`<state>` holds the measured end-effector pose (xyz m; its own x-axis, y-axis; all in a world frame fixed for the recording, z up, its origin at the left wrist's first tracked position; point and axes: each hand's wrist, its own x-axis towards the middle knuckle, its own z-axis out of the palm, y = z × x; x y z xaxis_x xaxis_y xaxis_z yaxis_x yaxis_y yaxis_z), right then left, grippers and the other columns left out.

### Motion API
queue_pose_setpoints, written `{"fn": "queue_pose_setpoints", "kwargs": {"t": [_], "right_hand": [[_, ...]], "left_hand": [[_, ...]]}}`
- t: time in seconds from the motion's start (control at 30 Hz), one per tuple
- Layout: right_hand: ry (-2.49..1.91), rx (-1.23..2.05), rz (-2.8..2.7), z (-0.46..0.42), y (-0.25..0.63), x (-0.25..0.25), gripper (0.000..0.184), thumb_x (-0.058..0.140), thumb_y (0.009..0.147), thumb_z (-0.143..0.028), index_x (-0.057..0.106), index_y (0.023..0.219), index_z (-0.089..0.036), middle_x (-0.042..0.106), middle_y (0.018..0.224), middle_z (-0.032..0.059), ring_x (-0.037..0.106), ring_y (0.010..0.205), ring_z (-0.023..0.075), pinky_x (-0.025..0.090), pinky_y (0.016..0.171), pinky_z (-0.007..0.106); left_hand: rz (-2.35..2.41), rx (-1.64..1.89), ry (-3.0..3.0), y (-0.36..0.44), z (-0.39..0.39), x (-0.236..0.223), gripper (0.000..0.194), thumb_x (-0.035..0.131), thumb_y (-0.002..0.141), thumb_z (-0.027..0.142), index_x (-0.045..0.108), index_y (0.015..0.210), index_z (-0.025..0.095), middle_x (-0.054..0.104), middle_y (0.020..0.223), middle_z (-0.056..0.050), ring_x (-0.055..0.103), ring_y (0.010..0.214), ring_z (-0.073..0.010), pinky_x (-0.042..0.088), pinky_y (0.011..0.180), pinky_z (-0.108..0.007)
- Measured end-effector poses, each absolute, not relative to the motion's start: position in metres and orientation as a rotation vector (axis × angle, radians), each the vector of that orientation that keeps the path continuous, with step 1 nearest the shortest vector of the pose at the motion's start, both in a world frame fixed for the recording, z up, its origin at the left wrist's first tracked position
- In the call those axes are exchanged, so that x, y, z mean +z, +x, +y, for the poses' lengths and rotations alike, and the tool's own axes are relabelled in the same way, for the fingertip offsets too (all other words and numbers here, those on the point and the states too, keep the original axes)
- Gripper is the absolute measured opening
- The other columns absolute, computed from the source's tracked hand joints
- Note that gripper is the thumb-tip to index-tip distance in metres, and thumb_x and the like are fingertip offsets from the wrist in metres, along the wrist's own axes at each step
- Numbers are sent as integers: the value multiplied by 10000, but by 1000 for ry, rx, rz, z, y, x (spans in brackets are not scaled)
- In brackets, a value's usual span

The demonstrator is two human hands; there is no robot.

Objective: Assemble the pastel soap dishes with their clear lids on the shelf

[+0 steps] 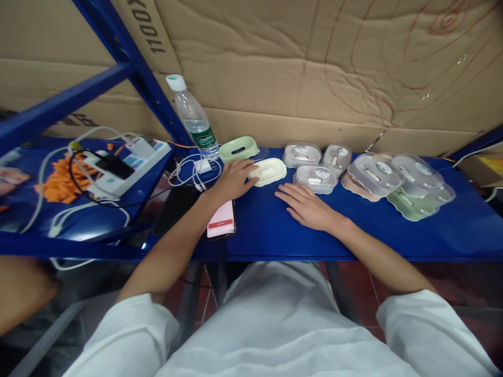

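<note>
My left hand rests on the blue shelf, fingers stretched toward a cream oval soap dish and touching its left end. Behind that dish stands a light green dish. My right hand lies flat and open on the shelf, palm down, just in front of a clear-lidded dish. Several more lidded dishes in grey, pink and green sit in a cluster to the right. Neither hand holds anything.
A phone with a pink screen lies under my left forearm. A water bottle stands behind a white charger and cable. A power strip and orange bits sit at left. Cardboard backs the shelf.
</note>
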<state>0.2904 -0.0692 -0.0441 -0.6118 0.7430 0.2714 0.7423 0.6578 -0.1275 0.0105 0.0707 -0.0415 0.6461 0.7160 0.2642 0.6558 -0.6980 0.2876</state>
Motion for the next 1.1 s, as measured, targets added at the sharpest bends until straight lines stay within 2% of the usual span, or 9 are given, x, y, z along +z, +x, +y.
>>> {"fn": "queue_pose_setpoints", "kwargs": {"t": [0.17, 0.3, 0.4, 0.57, 0.63, 0.73, 0.83, 0.97, 1.1], "right_hand": [[-1166, -31, -2585, -70, 281, -53, 594, 419, 1072, -172, 421, 1662, -111, 410, 1727, 203, 365, 1626, 349, 359, 1310, 602], [-1204, -26, -2572, -67, 285, -52, 557, 440, 1098, -232, 460, 1643, -122, 559, 1610, 218, 518, 1514, 360, 392, 1269, 626], [-1144, 28, -2601, -67, 286, -52, 507, 445, 1107, -248, 534, 1600, -170, 681, 1466, 190, 632, 1369, 346, 473, 1181, 608], [-1030, 132, -2602, -68, 284, -52, 513, 434, 1122, -275, 500, 1628, -231, 691, 1466, 153, 645, 1351, 323, 501, 1153, 576], [-1031, 161, -2562, -68, 284, -50, 568, 436, 1123, -300, 397, 1687, -245, 624, 1554, 158, 605, 1418, 324, 497, 1172, 577], [-1101, 112, -2412, -68, 286, -46, 699, 471, 1114, -373, 219, 1750, -231, 372, 1744, 187, 404, 1601, 343, 438, 1247, 594], [-1214, 25, -2299, -66, 288, -42, 741, 479, 1108, -430, 178, 1760, -247, 252, 1799, 166, 253, 1671, 357, 337, 1308, 627], [-1275, 10, -2405, -64, 289, -42, 601, 479, 1117, -468, 412, 1676, -257, 430, 1727, 145, 349, 1623, 378, 250, 1313, 662], [-1232, 50, -2508, -61, 289, -47, 434, 436, 1144, -416, 652, 1473, -231, 653, 1536, 136, 539, 1489, 340, 347, 1252, 590]], "left_hand": [[939, 460, 2721, 17, 63, -37, 383, 469, 1058, 464, 736, 1245, 263, 656, 1485, -114, 591, 1384, -329, 397, 1180, -556], [1310, 688, 2662, 10, 71, -33, 523, 507, 1029, 374, 557, 1527, 223, 511, 1630, -193, 442, 1528, -417, 300, 1236, -636], [1595, 649, 2535, 2, 82, -37, 684, 610, 956, 308, 449, 1610, 192, 488, 1626, -245, 414, 1518, -495, 285, 1210, -710], [1663, 602, 2547, 4, 83, -43, 510, 603, 947, 261, 622, 1456, 250, 645, 1380, -182, 537, 1367, -459, 403, 1124, -659], [1629, 624, 2563, 9, 76, -39, 400, 577, 962, 258, 698, 1343, 244, 667, 1311, -169, 582, 1312, -433, 446, 1086, -627], [1445, 696, 2616, 14, 62, -26, 350, 566, 988, 285, 717, 1296, 212, 678, 1316, -161, 624, 1273, -384, 489, 1060, -558], [1022, 634, 2705, 15, 49, -10, 293, 611, 982, 326, 730, 1233, 233, 720, 1270, -103, 666, 1215, -323, 487, 1073, -494], [617, 317, 2641, 12, 40, 2, 173, 696, 930, 367, 740, 1041, 243, 755, 1102, -40, 720, 1002, -238, 508, 995, -395], [566, 216, 2573, 14, 38, -1, 179, 742, 903, 415, 723, 964, 247, 761, 1031, -19, 723, 988, -227, 495, 1009, -383]]}}
